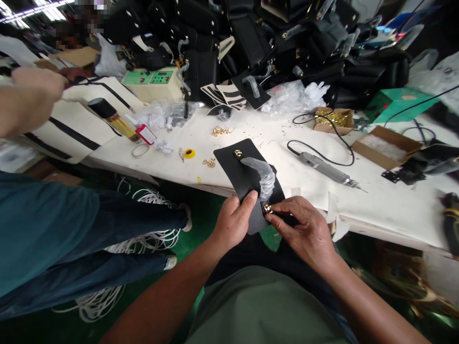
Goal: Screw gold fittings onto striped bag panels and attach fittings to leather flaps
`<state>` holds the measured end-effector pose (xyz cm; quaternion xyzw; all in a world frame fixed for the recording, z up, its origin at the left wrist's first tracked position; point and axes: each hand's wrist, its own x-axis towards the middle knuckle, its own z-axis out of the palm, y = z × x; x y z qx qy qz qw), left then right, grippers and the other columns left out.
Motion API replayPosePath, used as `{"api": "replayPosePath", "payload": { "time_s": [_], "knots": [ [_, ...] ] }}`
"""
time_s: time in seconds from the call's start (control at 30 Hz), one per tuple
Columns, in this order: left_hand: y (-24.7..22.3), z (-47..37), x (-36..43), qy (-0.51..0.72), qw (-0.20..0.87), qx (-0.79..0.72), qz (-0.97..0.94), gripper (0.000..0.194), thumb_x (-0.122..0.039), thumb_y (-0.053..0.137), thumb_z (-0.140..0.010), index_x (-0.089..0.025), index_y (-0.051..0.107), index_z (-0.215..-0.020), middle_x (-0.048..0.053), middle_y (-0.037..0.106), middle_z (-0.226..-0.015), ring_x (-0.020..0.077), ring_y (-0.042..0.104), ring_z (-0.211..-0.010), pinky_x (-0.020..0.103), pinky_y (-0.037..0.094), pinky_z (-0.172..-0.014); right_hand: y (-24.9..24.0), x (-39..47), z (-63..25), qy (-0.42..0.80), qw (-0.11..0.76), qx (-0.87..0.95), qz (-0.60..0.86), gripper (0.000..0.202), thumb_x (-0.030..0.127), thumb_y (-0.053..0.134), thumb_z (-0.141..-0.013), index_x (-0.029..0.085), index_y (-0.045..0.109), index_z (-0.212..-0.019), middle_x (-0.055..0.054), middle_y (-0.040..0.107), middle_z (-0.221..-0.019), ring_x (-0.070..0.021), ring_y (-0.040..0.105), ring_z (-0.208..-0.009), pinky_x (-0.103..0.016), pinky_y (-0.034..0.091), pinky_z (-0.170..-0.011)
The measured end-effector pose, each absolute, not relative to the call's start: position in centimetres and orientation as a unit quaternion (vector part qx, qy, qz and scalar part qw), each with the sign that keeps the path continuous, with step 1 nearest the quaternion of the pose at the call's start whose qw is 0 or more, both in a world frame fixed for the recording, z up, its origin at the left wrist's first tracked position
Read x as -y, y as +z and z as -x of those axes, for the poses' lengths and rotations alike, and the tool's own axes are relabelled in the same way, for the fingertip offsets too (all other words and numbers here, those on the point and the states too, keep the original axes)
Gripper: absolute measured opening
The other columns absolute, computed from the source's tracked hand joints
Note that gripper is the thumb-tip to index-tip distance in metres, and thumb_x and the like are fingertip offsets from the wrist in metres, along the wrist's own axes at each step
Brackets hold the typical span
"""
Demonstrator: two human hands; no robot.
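Note:
A flat black leather panel (229, 165) is tilted over the front edge of the bench. My left hand (234, 217) grips its lower left side, thumb on top. A handle wrapped in clear plastic (263, 174) arches across the panel. One gold ring fitting (238, 153) sits at the handle's far end. At the near end, my right hand (304, 224) pinches a second gold metal fitting (267, 209) between thumb and forefinger, against the panel. Loose gold fittings (209, 163) lie on the bench beyond my left hand, with another small pile (220, 131) further back.
A corded electric screwdriver (322, 168) lies on the white bench (387, 205) at right, near a box of gold screws (333, 119) and another cardboard box (387, 145). Yellow tape (189, 153) lies at left. Black bags (247, 38) are heaped behind. A co-worker (39, 229) stands at left.

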<state>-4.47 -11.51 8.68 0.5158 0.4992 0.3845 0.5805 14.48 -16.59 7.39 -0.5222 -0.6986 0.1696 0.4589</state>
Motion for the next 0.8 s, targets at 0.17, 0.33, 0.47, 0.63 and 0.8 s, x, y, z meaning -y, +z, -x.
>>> {"api": "replayPosePath", "payload": {
  "time_s": [0.17,0.33,0.47,0.63,0.8],
  "knots": [
    [8.7,4.8,11.5,0.351,0.588,-0.492,-0.538,0.051,-0.065,0.061,-0.091,-0.018,0.063,-0.071,0.002,0.056,-0.064,0.0175,0.046,-0.065,0.03,0.034,-0.062,6.7,16.5,-15.8,0.158,0.436,0.757,0.461,0.019,0.026,0.076,-0.094,0.025,0.071,-0.112,-0.005,0.074,-0.097,-0.0208,0.072,-0.084,-0.032,0.059,-0.069],
    [8.5,4.9,11.3,0.342,0.593,-0.486,-0.543,0.05,-0.064,0.062,-0.089,-0.018,0.063,-0.07,0.002,0.055,-0.066,0.0175,0.047,-0.067,0.03,0.036,-0.062,6.6,15.5,-16.4,0.101,0.431,0.805,0.395,0.025,0.02,0.071,-0.096,0.026,0.07,-0.12,-0.007,0.075,-0.102,-0.02,0.072,-0.084,-0.031,0.059,-0.071],
    [8.7,4.7,11.6,0.355,0.619,-0.485,-0.504,0.046,-0.061,0.069,-0.086,-0.016,0.071,-0.077,0.003,0.064,-0.07,0.0198,0.055,-0.071,0.029,0.041,-0.065,7.5,15.1,-16.4,0.124,0.405,0.819,0.386,0.021,0.021,0.071,-0.097,0.027,0.07,-0.117,-0.006,0.075,-0.1,-0.0196,0.071,-0.084,-0.032,0.058,-0.072],
    [8.2,4.4,11.5,0.37,0.666,-0.464,-0.452,0.042,-0.057,0.074,-0.084,-0.015,0.076,-0.087,0.004,0.072,-0.077,0.0215,0.062,-0.074,0.03,0.045,-0.07,7.3,15.3,-16.4,0.153,0.414,0.8,0.407,0.017,0.02,0.071,-0.097,0.028,0.072,-0.112,-0.006,0.076,-0.098,-0.019,0.071,-0.083,-0.033,0.056,-0.072],
    [7.8,4.2,11.5,0.379,0.665,-0.465,-0.445,0.04,-0.056,0.074,-0.085,-0.016,0.071,-0.078,0.001,0.066,-0.069,0.0181,0.055,-0.069,0.029,0.04,-0.067,7.3,15.8,-15.8,0.125,0.426,0.783,0.436,0.009,0.023,0.07,-0.097,0.026,0.075,-0.103,-0.004,0.077,-0.088,-0.0192,0.071,-0.075,-0.035,0.053,-0.071]
  ]
}}
